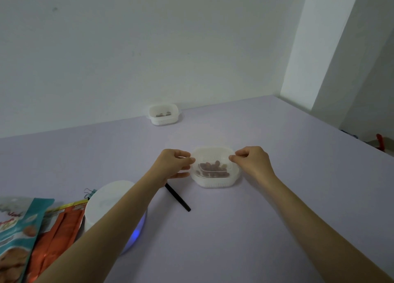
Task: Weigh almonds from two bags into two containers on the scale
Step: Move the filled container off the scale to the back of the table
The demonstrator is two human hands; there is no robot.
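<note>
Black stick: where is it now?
Head view: the black stick lies on the table between the scale and the near container, by the left hand.

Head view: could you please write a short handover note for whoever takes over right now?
Left hand and right hand each pinch a side rim of the near container, which sits on the table, off the scale.
Almonds are in it; the far container by the wall holds a few.
Teal bag and orange bag lie beside the scale.
Remaining: unclear, scale reading not visible.
</note>
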